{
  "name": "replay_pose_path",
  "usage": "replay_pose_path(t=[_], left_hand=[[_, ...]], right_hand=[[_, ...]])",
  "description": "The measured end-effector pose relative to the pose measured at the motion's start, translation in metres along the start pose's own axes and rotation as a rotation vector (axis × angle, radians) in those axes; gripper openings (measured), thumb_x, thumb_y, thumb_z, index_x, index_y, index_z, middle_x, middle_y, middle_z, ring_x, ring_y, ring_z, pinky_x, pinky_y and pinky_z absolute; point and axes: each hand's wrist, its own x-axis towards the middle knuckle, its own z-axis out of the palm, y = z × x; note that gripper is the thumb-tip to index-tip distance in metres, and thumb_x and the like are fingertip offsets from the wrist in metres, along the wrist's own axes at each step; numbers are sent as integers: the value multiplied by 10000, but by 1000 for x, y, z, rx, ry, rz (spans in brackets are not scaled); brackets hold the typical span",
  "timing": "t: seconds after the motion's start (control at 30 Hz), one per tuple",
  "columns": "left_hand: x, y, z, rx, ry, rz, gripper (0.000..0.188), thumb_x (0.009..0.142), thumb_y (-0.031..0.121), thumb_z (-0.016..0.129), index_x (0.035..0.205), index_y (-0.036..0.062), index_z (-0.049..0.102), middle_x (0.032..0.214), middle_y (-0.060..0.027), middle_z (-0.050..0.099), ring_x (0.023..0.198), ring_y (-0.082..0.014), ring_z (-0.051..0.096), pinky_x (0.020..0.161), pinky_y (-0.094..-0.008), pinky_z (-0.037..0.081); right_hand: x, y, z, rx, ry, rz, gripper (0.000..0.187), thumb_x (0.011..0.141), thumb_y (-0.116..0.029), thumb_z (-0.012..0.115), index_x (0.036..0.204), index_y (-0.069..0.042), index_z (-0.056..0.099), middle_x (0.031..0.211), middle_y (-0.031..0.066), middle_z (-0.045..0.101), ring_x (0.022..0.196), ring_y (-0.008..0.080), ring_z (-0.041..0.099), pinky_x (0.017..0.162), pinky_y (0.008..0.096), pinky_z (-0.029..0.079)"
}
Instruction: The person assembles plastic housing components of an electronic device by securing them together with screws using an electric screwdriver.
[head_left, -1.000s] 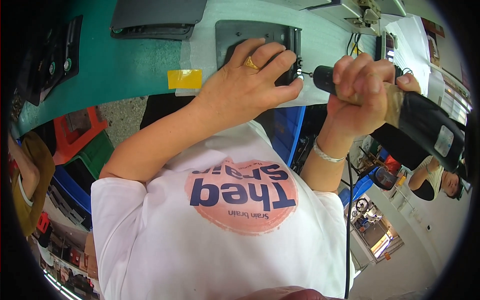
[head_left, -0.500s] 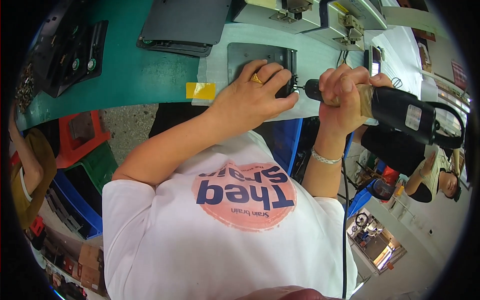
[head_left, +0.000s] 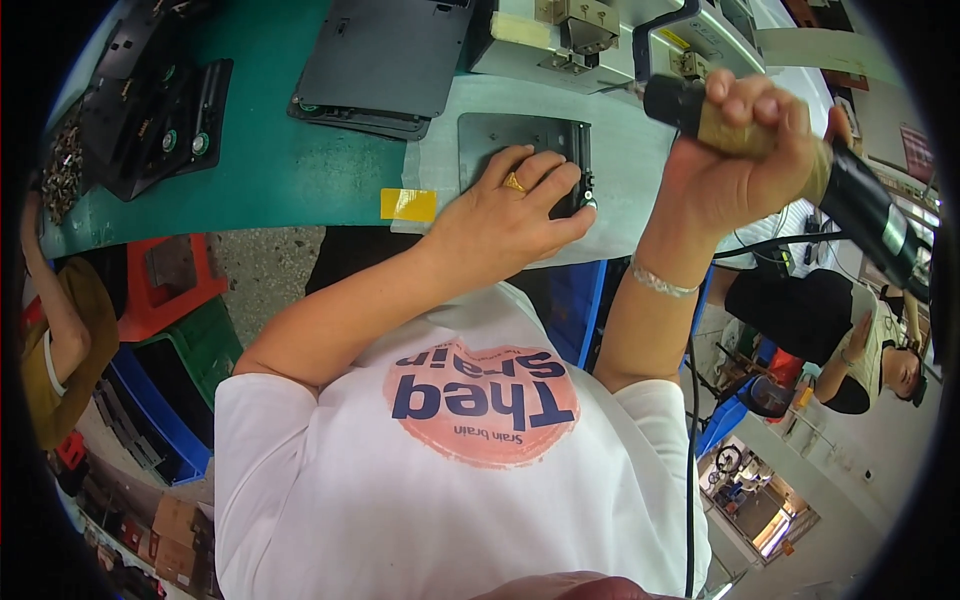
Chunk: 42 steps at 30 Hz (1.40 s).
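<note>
A small dark grey panel with a black strip along its right edge lies on a whitish sheet at the bench front. My left hand, a ring on one finger, is closed over the panel and steadies it, its fingertips at the right edge. Raised to the right, my right hand grips a black electric screwdriver by its tape-wrapped section. The screwdriver's bit points left, close to the front of a pale metal machine.
Stacked dark panels lie beyond my left hand on the green bench. More black parts and a heap of screws sit far left. Yellow tape marks the sheet. Other people are at both sides.
My right hand has lifted the screwdriver up and away from the panel's right edge, toward the machine. My left hand stays on the panel.
</note>
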Motion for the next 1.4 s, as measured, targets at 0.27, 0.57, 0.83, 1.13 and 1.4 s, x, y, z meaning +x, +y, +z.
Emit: replay_pose_path(t=[0.27, 0.57, 0.83, 1.13, 1.4], left_hand=[[2, 1, 0, 15, 4, -9, 421, 757, 203, 788, 1150, 237, 644, 1178, -86, 539, 1165, -272, 528, 1048, -473, 437], [3, 0, -2, 0, 9, -19, 395, 761, 201, 784, 1132, 237, 653, 1158, -89, 552, 1165, -271, 534, 1046, -469, 444], [1, 0, -2, -43, 2, -7, 433, 745, 199, 808, 1146, 229, 648, 1171, -81, 533, 1167, -279, 514, 1037, -460, 440], [2, -4, -10, -155, -32, -84, 542, 692, 247, 868, 1118, 79, 579, 1253, -91, 524, 1221, -306, 502, 1018, -443, 429], [1, -5, -10, -153, -49, -90, 523, 695, 249, 870, 1101, 95, 579, 1270, -89, 520, 1230, -303, 495, 1021, -442, 421]], right_hand=[[27, 39, -10, -33, -176, -130, 177, 960, -82, 559, 800, -8, 570, 724, 123, 608, 645, 229, 603, 722, 432, 554], [33, 49, -12, 14, -241, -138, 213, 967, -86, 555, 772, 0, 572, 726, 127, 599, 664, 227, 604, 693, 415, 543], [31, 20, 40, -140, -366, 62, 526, 915, -38, 693, 1348, -47, 393, 673, 29, 532, 514, 110, 510, 461, 265, 439], [19, 6, 18, -202, -283, 128, 483, 912, -5, 644, 1335, -1, 411, 638, 26, 535, 470, 115, 509, 469, 263, 476], [-37, -37, -51, -7, -292, 175, 509, 923, -22, 563, 1385, -32, 350, 706, 87, 518, 499, 174, 465, 484, 382, 460]])
